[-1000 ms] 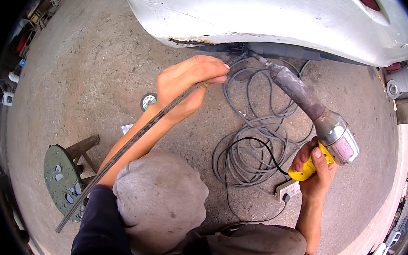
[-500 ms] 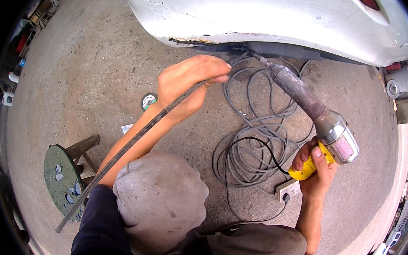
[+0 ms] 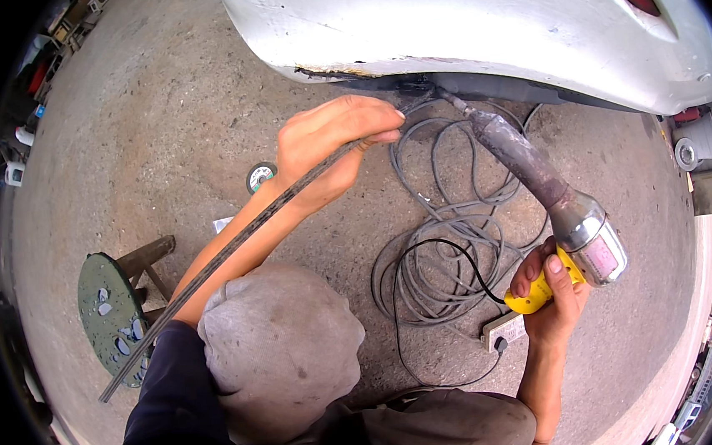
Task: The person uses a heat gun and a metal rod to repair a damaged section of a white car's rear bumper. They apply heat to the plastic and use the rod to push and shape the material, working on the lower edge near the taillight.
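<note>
My left hand (image 3: 326, 145) pinches a long dark plastic welding rod (image 3: 232, 246), whose free end slants back over my forearm to the lower left. My right hand (image 3: 556, 303) is wrapped round the yellow handle of a hot air gun (image 3: 526, 157) with a scorched metal barrel. The gun's narrow nozzle points up and left, at the lower edge of a white car bumper (image 3: 457, 18). Along that edge the paint is chipped and a dark, blackened patch shows. Whether the nozzle touches the rod or the bumper, I cannot tell.
Coiled grey cable (image 3: 442, 257) lies on the concrete between my hands, with a power strip (image 3: 505, 329) and a plug beside it. A green-topped stool (image 3: 99, 305) stands at the left. A cutting disc (image 3: 261, 176) lies behind my left wrist. My knee (image 3: 283, 354) is in front.
Almost nothing differs. The rod and my left hand have shifted very slightly to the right; the hot air gun stays in the same place.
</note>
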`<act>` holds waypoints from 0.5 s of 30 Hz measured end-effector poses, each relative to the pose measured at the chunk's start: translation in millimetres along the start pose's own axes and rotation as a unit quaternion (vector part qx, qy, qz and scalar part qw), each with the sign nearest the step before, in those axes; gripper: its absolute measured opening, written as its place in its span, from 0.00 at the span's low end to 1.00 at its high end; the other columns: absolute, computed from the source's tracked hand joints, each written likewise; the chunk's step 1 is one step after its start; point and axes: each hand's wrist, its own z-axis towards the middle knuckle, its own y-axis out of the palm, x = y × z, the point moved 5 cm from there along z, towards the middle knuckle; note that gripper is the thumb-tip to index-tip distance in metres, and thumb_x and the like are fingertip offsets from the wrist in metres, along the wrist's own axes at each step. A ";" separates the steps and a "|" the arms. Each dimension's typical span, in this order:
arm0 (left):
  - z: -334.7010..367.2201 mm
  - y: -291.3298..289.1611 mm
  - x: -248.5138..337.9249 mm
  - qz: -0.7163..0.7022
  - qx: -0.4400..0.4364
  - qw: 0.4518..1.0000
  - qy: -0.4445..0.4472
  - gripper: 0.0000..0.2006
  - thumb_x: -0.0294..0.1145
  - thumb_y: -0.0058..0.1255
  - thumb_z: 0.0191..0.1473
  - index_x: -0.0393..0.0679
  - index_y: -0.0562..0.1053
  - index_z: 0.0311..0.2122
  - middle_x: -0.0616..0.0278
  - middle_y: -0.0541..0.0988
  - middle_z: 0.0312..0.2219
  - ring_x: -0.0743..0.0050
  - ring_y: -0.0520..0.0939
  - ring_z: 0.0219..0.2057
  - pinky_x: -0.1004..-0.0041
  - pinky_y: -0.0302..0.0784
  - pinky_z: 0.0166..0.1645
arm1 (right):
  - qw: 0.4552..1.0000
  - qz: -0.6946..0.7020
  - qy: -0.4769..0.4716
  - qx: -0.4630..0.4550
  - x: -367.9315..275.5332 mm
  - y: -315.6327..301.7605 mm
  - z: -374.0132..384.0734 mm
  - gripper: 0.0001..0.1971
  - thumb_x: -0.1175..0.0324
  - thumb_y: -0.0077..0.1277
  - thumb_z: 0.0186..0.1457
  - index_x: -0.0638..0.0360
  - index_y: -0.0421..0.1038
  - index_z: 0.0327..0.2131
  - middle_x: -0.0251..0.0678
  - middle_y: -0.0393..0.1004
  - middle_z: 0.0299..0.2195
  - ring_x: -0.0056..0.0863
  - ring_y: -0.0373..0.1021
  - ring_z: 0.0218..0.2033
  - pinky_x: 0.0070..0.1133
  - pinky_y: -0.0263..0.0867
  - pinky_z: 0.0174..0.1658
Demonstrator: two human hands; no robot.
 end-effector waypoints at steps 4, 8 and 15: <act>1.0 1.4 -1.3 0.000 0.004 1.000 0.008 0.17 0.06 0.52 0.36 0.35 0.78 0.34 0.54 0.82 0.30 0.63 0.85 0.34 0.73 0.83 0.36 | 0.999 0.041 0.003 0.001 -2.9 -1.7 0.0 0.16 0.66 0.58 0.54 0.67 0.65 0.38 0.39 0.67 0.22 0.26 0.66 0.18 0.21 0.62 0.21; 1.4 1.4 -0.7 0.010 0.003 1.000 0.015 0.17 0.06 0.53 0.36 0.35 0.78 0.34 0.55 0.83 0.30 0.64 0.85 0.34 0.73 0.83 0.36 | 0.999 0.041 0.003 0.000 -2.5 -1.5 -0.4 0.16 0.66 0.58 0.54 0.67 0.65 0.38 0.38 0.67 0.22 0.26 0.66 0.18 0.21 0.62 0.21; 1.1 1.4 -1.0 0.019 0.003 1.000 0.019 0.17 0.06 0.53 0.36 0.36 0.78 0.34 0.56 0.83 0.30 0.64 0.85 0.34 0.74 0.83 0.35 | 0.999 0.041 -0.001 0.000 -4.5 -1.6 -0.4 0.15 0.66 0.58 0.54 0.67 0.65 0.38 0.38 0.67 0.22 0.26 0.66 0.18 0.21 0.63 0.21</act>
